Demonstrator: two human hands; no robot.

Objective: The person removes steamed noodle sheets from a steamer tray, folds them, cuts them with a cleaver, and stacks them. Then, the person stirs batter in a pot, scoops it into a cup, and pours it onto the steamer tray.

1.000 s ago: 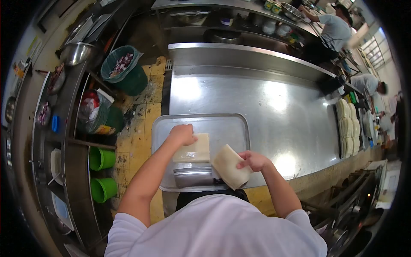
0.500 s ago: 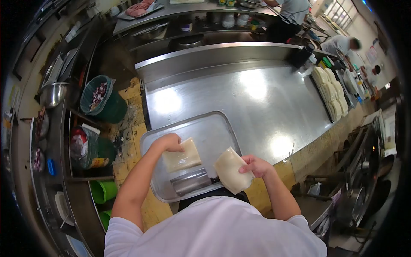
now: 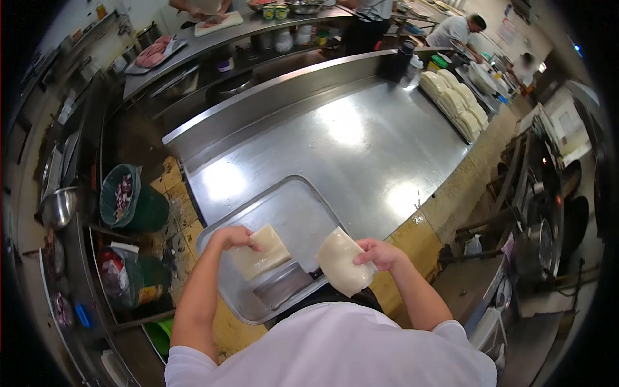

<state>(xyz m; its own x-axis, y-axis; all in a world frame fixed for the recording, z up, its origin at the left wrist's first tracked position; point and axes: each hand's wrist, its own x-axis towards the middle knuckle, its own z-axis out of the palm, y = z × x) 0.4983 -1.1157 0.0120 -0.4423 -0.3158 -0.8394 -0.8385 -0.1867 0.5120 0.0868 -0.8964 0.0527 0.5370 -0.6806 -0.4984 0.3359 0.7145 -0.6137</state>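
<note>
The right hand pinched a pale slab at its edge, seemingly to leave the broad face free; the left hand had fingers touching a second slab, grip unclear, on the tray beneath them. Beyond the fingers gleamed a steel counter, then a far bench and a co-worker

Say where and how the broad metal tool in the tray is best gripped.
Probably by its dark handle, from the person's right: the broad metal tool lies in the tray, handle pointing right. The pale sheet in the right hand partly hides the handle, so may need moving first.
</note>
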